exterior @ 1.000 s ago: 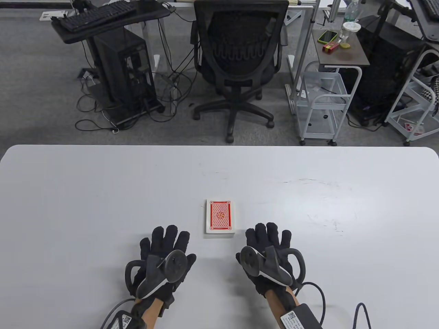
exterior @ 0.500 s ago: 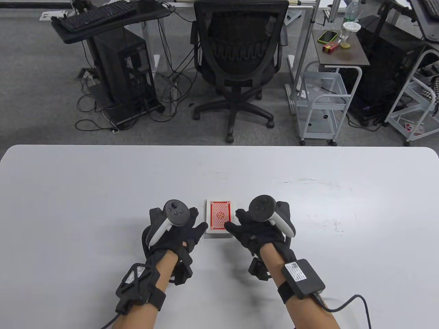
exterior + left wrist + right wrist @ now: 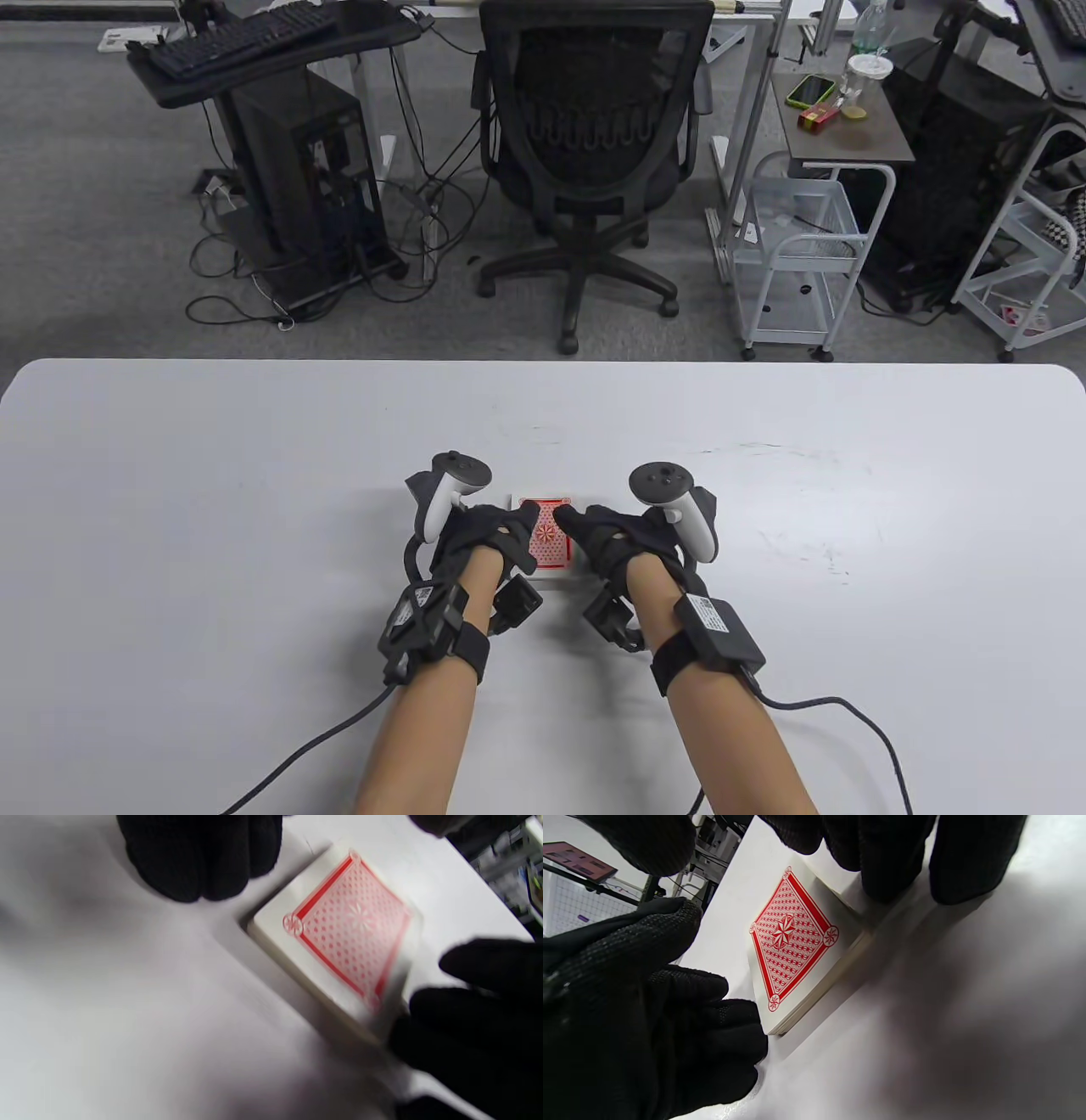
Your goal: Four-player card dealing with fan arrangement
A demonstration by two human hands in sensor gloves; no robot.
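Note:
A deck of red-backed cards [image 3: 550, 548] lies face down on the white table [image 3: 254, 475], near the front middle. My left hand [image 3: 501, 533] is at the deck's left side and my right hand [image 3: 594, 531] at its right side, both thumbs reaching over the top card. In the left wrist view the deck [image 3: 339, 929] is blurred and my left fingers [image 3: 199, 861] stand a little off its edge. In the right wrist view the deck [image 3: 793, 946] lies flat, with my right fingers [image 3: 895, 857] against its long edge. The deck rests on the table.
Beyond the table's far edge stand an office chair [image 3: 594, 127], a computer tower [image 3: 305, 170] with loose cables, and a white trolley [image 3: 797, 246]. Glove cables [image 3: 814, 705] trail over the table's front part.
Both hands moved forward from the table's front and closed in on the deck from either side. Their thumbs now lie over the top card. The deck has not moved.

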